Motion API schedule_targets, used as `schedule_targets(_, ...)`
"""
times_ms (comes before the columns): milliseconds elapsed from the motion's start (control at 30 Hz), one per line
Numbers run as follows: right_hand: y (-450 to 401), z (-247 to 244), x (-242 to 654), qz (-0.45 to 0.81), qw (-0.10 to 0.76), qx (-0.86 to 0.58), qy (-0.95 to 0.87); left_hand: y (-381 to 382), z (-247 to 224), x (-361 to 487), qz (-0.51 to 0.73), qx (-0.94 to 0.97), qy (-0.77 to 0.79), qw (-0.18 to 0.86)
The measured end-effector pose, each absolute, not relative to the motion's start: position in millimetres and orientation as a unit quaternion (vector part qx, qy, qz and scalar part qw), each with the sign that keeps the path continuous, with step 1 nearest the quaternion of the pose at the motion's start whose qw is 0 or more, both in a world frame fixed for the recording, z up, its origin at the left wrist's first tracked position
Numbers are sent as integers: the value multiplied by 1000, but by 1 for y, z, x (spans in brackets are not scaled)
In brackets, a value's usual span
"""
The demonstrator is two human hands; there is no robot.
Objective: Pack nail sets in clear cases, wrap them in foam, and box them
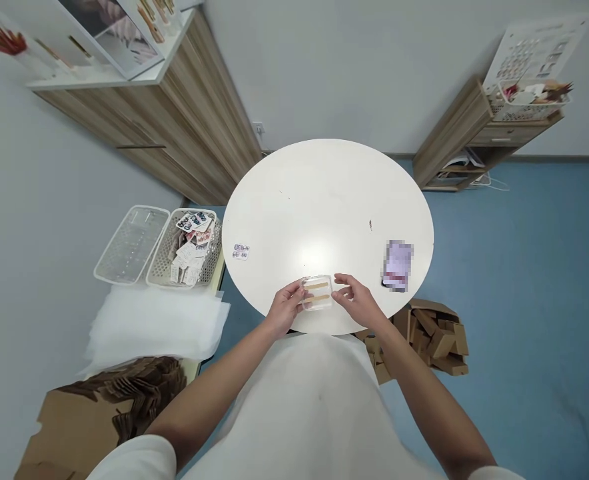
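A clear, flat case (317, 293) with two tan strips across it is held over the near edge of the round white table (324, 200). My left hand (286, 307) grips the case's left side, thumb on top. At the right side of the case is my right hand (357, 300), its fingers spread and a fingertip at or very near the edge. Whether that fingertip touches the case is hard to tell. A small card with purple patterns (241, 251) lies at the table's left.
A blurred purple object (398, 265) lies at the table's right. Left of the table are a basket of cards (157, 267), a clear bin (132, 243) and white sheets (159, 327). Cardboard boxes (439, 337) stand at the lower right. Wooden cabinets (194, 113) rise behind.
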State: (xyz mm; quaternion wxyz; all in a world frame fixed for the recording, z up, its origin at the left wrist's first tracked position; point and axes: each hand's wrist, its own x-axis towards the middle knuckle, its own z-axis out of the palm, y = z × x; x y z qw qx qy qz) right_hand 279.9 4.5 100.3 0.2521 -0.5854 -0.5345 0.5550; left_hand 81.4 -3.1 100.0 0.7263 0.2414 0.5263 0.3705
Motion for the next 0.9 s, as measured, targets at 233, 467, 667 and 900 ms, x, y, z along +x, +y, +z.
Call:
schedule_targets(233,-3,95,259,653,323,-542,-419,3,99,75,366,237,541,719)
schedule_targets(467,-9,97,245,615,372,-573,-393,11,93,50,298,438,496,688)
schedule_targets(667,-19,102,221,573,399,-598,-394,17,90,23,222,632,450,590)
schedule_targets(900,-30,100,188,536,380,-624,-424,27,83,4,233,649,432,581)
